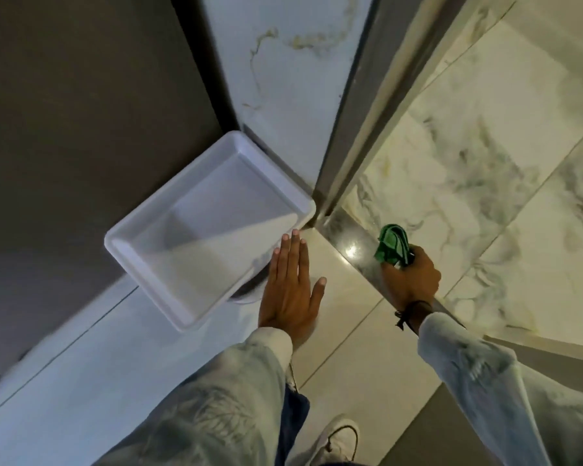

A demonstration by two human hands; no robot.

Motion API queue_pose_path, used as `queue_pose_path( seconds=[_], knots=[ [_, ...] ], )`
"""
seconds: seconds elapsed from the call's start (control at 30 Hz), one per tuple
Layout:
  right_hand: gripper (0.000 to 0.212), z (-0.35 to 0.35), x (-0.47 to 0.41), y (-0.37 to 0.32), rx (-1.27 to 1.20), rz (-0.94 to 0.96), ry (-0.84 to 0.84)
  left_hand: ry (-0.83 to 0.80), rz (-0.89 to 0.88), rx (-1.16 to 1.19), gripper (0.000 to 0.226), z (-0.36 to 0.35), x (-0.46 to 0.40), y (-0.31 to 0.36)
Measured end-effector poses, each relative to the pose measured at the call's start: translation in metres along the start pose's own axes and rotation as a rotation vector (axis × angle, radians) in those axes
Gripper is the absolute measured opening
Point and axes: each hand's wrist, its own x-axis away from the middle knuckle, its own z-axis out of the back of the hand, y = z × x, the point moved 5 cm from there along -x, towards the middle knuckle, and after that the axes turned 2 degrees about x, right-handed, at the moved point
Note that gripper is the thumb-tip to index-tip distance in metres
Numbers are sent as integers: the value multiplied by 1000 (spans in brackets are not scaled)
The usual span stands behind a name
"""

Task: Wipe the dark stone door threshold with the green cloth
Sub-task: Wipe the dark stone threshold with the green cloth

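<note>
The dark stone threshold [352, 240] runs as a glossy strip from the door frame corner down to the right, between the plain floor tiles and the marbled tiles. My right hand [411, 277] grips a bunched green cloth [392, 245] and holds it down on the threshold, the cloth sticking out ahead of my fingers. My left hand [290, 284] is spread flat with fingers apart, over the plain floor tile, right beside the rim of a white tray.
A white rectangular tray [148, 233] sits on a round base at the left, close to the door frame [347, 129]. Marbled floor tiles [485, 163] lie to the right. My white shoe [337, 438] stands at the bottom.
</note>
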Motion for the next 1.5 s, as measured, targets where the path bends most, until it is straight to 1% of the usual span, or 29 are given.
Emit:
queue_pose_path(
  seconds=[0.1, 0.2, 0.3, 0.4, 0.47, 0.53, 0.57, 0.6, 0.73, 0.8, 0.87, 0.93, 1.0, 1.1, 1.13, 1.23, 1.27, 1.3, 1.33, 1.4, 1.47, 1.5],
  knots=[
    [44, -27, -36, 34, -16, 14, -19, -31, -84, -15, 78, -55, -24, 11],
    [50, -72, -75, 63, -7, 86, -66, -51, -113, -88, 78, -128, -54, 7],
    [51, -126, -115, 89, -7, 207, -83, -49, -90, -116, 77, -204, -85, -10],
    [52, -184, -158, 110, 68, 338, -103, -30, -54, -95, 77, -274, -120, -34],
    [61, -223, -181, 121, 132, 432, -163, -5, -31, -85, 78, -309, -142, -50],
    [80, -263, -194, 132, 351, 532, -262, 28, -28, -69, 78, -331, -161, -63],
    [88, -280, -198, 140, 473, 562, -292, 42, -24, -62, 78, -338, -169, -68],
    [91, -293, -201, 146, 527, 577, -286, 57, -10, -58, 78, -344, -176, -74],
    [80, -318, -211, 151, 422, 608, -126, 55, 57, -79, 77, -366, -193, -93],
    [85, -331, -214, 147, 415, 593, -97, 42, 53, -93, 79, -379, -194, -97],
    [90, -343, -218, 143, 419, 570, -58, 76, 45, -80, 80, -384, -193, -98],
    [88, -351, -225, 136, 435, 586, -10, 112, 18, -73, 77, -383, -193, -97],
    [84, -357, -236, 121, 465, 604, -6, 131, -27, -86, 74, -382, -193, -95],
    [78, -367, -243, 103, 507, 597, -40, 136, -39, -73, 74, -382, -194, -95],
    [76, -367, -240, 104, 499, 625, -59, 136, -38, -74, 74, -383, -193, -96],
    [70, -360, -223, 126, 532, 881, -149, 146, -61, -95, 73, -383, -192, -98],
    [71, -353, -224, 135, 552, 951, -179, 144, -62, -89, 73, -384, -192, -99],
    [71, -347, -231, 141, 570, 983, -182, 145, -60, -85, 73, -385, -193, -99],
    [72, -343, -241, 141, 587, 962, -166, 148, -53, -83, 74, -386, -193, -100],
    [74, -344, -263, 129, 586, 785, -91, 147, -42, -91, 74, -388, -194, -101],
    [75, -353, -269, 110, 520, 596, -52, 141, -39, -112, 74, -388, -194, -102],
    [75, -357, -264, 105, 496, 555, -38, 135, -42, -121, 74, -387, -194, -101]
  ],
)
